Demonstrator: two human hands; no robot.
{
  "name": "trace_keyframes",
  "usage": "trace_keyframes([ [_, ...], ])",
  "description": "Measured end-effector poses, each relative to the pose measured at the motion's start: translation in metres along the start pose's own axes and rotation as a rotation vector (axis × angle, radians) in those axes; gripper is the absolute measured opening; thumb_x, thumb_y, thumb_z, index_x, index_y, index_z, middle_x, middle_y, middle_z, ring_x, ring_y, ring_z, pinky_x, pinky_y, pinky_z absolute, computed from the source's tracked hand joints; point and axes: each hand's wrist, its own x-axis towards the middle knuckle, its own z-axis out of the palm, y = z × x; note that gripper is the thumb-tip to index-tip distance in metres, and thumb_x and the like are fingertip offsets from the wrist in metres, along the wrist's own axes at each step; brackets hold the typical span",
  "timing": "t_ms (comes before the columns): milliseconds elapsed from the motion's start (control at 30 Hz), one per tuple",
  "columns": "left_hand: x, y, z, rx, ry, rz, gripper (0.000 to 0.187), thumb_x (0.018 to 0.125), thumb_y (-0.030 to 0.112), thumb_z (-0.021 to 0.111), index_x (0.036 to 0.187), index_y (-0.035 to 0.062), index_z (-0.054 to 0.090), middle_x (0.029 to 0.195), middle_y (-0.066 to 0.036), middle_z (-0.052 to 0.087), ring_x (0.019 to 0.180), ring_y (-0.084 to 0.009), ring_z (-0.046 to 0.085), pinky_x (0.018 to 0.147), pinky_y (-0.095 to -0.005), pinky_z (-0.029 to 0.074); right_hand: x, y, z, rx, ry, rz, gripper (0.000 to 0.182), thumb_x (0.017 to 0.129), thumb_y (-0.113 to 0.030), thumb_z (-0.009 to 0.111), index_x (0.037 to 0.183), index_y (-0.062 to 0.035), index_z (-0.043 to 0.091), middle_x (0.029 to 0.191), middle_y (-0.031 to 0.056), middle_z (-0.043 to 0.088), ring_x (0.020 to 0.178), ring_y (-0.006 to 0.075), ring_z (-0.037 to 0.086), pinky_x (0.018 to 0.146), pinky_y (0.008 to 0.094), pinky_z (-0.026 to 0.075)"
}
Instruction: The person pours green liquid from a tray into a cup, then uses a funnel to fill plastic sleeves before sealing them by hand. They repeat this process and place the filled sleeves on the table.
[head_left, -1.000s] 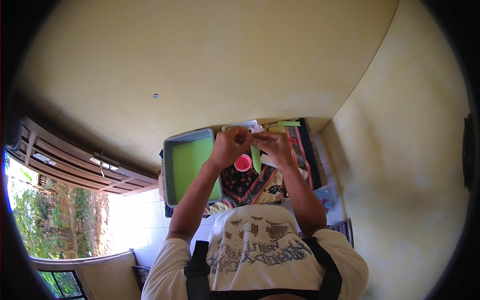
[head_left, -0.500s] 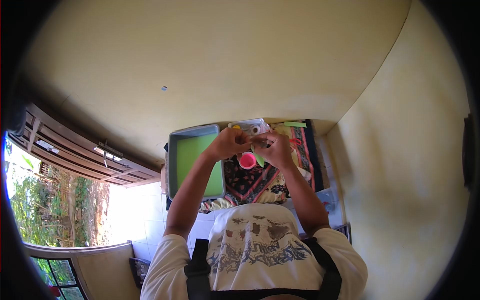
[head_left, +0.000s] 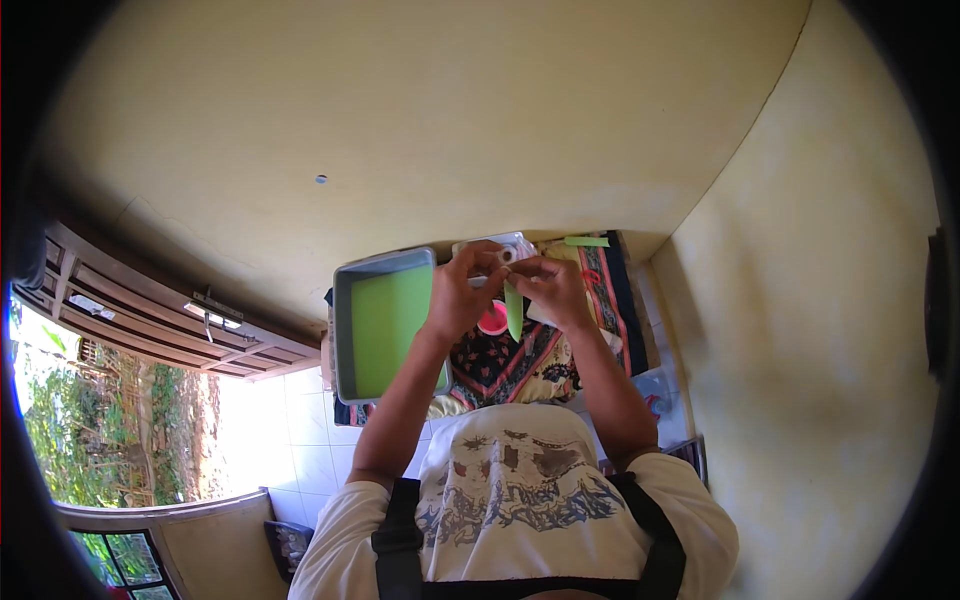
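A narrow green leaf-shaped piece [head_left: 514, 316] hangs point-down from between my hands, its upper end hidden by fingers. My right hand [head_left: 556, 292] is closed in a pinch at its top. My left hand [head_left: 464, 296] meets it there, thumb and fingers pressed together; what they hold is too small to make out. Just below, a pink cup [head_left: 492, 319] stands partly behind my left hand and the green piece. Beyond my fingertips a small white roll [head_left: 507, 257] sits in a clear-and-white tray [head_left: 517, 240].
A grey tray [head_left: 343, 335] with a light green bottom lies left of my hands. A patterned cloth [head_left: 490, 375] covers the table. Toward the back right are a green strip [head_left: 588, 241] and something red [head_left: 590, 277]. A wall [head_left: 500, 120] rises behind the table.
My left hand has turned more upright and its fingers have shifted at the pinch. The green piece now hangs straighter and shows more of its length. The view has shifted slightly.
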Motion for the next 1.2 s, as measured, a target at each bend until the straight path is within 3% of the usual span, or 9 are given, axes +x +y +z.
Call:
trace_keyframes([
  [100,0.002,0.0,-0.008,-0.037,-0.092,-0.056,0.035,0.098,0.0,0.078,0.129,-0.005,0.064,0.096,-0.01,0.079,0.066,-0.0109,0.072,0.057,-0.0264,0.059,0.0,0.004,-0.005,-0.091,-0.041,0.007,0.02,0.091,-0.012,0.086,0.107,0.0017,0.084,0.097,0.0095,0.083,0.089,0.0142,0.076,0.082,0.0312,0.061],
  [333,-0.003,-0.029,-0.004,-0.086,-0.157,-0.066,0.027,0.097,-0.001,0.079,0.118,-0.0038,0.062,0.099,-0.008,0.076,0.081,-0.0096,0.073,0.067,-0.0271,0.062,0.005,0.043,-0.013,-0.085,-0.094,-0.071,0.02,0.089,-0.013,0.086,0.104,0.0009,0.082,0.102,0.0073,0.075,0.098,0.016,0.07,0.086,0.032,0.055],
  [433,-0.008,-0.035,-0.002,-0.033,-0.192,-0.111,0.024,0.097,-0.001,0.079,0.114,-0.0034,0.062,0.1,-0.008,0.075,0.082,-0.0096,0.072,0.07,-0.0272,0.062,0.002,0.05,-0.019,-0.126,-0.166,0.033,0.018,0.09,-0.014,0.084,0.103,-0.0013,0.083,0.105,0.0039,0.069,0.103,0.0145,0.064,0.089,0.0306,0.051],
  [600,-0.009,-0.04,-0.001,0.015,-0.24,-0.13,0.02,0.094,-0.001,0.079,0.107,-0.0029,0.064,0.094,-0.008,0.075,0.08,-0.0093,0.072,0.071,-0.0281,0.062,-0.008,0.047,-0.019,0.136,-0.203,0.204,0.014,0.093,-0.015,0.079,0.098,-0.0021,0.082,0.102,-0.0001,0.061,0.099,0.0131,0.059,0.093,0.0304,0.045],
  [733,-0.015,-0.048,0.007,0.132,-0.137,-0.007,0.015,0.091,0.0,0.081,0.101,-0.0016,0.069,0.089,-0.009,0.077,0.074,-0.0115,0.074,0.069,-0.0284,0.061,-0.009,0.048,-0.015,0.363,-0.197,0.295,0.011,0.094,-0.013,0.076,0.095,-0.0019,0.077,0.103,-0.001,0.057,0.097,0.0119,0.055,0.095,0.029,0.043],
  [800,-0.02,-0.052,0.015,0.138,-0.034,0.085,0.012,0.091,0.001,0.082,0.099,-0.0012,0.073,0.089,-0.01,0.077,0.072,-0.0132,0.075,0.066,-0.0285,0.061,-0.009,0.055,-0.011,0.343,-0.146,0.219,0.011,0.096,-0.014,0.076,0.096,-0.0034,0.073,0.099,-0.0016,0.057,0.095,0.0114,0.056,0.094,0.0286,0.043],
  [933,-0.024,-0.05,0.031,0.118,0.095,0.071,0.011,0.093,0.003,0.082,0.102,-0.0011,0.078,0.095,-0.01,0.08,0.071,-0.0154,0.077,0.064,-0.0289,0.061,-0.014,0.053,-0.001,0.522,0.009,0.249,0.01,0.1,-0.014,0.076,0.102,-0.0049,0.071,0.088,-0.0049,0.054,0.085,0.0105,0.057,0.09,0.0278,0.045],
  [1033,-0.025,-0.043,0.038,0.154,0.164,0.077,0.015,0.094,0.004,0.083,0.108,-0.0007,0.081,0.099,-0.01,0.081,0.071,-0.0162,0.077,0.064,-0.0289,0.061,-0.012,0.059,-0.001,0.616,-0.013,0.287,0.014,0.101,-0.014,0.076,0.11,-0.0029,0.074,0.089,-0.0055,0.061,0.082,0.0084,0.057,0.082,0.0264,0.046],
  [1200,-0.025,-0.035,0.053,0.104,0.2,-0.02,0.022,0.093,0.005,0.085,0.114,0.0011,0.084,0.1,-0.009,0.082,0.073,-0.0159,0.077,0.063,-0.0279,0.06,-0.01,0.052,-0.006,0.477,0.082,0.223,0.024,0.101,-0.019,0.078,0.115,0.0001,0.078,0.111,0.001,0.074,0.096,0.007,0.064,0.085,0.0241,0.047],
])
